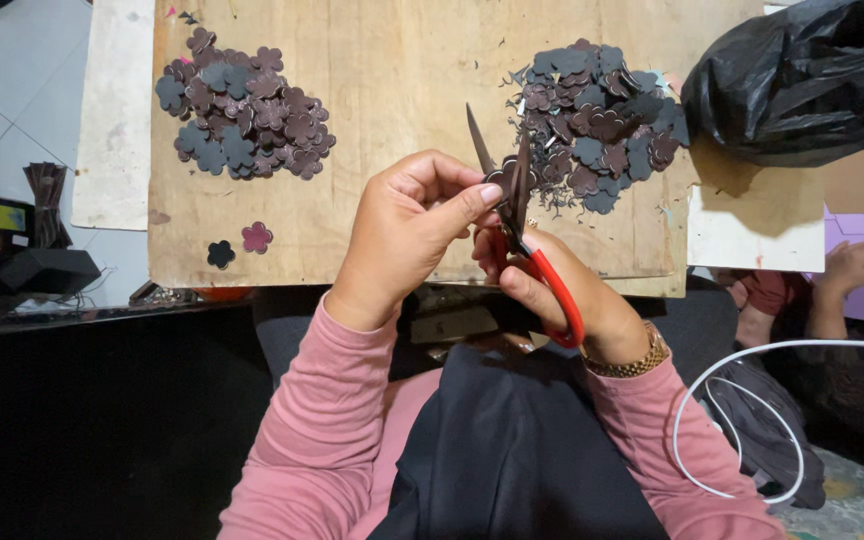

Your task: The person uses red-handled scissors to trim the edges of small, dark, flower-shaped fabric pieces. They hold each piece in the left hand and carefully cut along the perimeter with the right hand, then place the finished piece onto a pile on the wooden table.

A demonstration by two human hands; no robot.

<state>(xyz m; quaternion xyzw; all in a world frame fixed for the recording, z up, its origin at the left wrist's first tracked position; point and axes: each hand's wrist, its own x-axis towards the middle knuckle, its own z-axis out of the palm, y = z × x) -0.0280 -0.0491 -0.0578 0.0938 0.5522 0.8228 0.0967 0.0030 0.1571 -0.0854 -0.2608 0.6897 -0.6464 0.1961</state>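
Centre of frame: left hand (pixel 407 235) pinches a small dark flower-shaped cutout (pixel 501 176) between thumb and forefinger, other fingers (pixel 432 170) curled in; the cutout sits right at the blades, just right of the thumb tip, mostly hidden by thumb and steel. Right hand (pixel 562 290) grips the red-handled metal scissors (pixel 512 200), fingers closed through the red loop (pixel 564 300), gold-coloured watch band (pixel 637 360) at the wrist. Blades point up and slightly left toward the top of the frame, tips parted in a narrow V, so the long axis runs near vertical from the handle at lower right to the tips above the cutout. Both hands touch around the piece; the left is the one actually holding it, the right only meets it through the blades. Behind the hands lies a worn wooden board (pixel 402 80) serving as the bench. Upper left of it: a heap of dark maroon and grey flower cutouts (pixel 242 120). Upper right: a second heap of dark pieces with curly offcuts (pixel 597 120), just beyond the blade tips. Two loose flowers, one dark (pixel 220 254), one pinkish (pixel 257 237), near the board's lower left edge. Black plastic bag (pixel 802 80) at top right, white cable (pixel 742 420) looping at lower right, another person's hand (pixel 852 265) at right edge. Nothing sits between hands and heaps.
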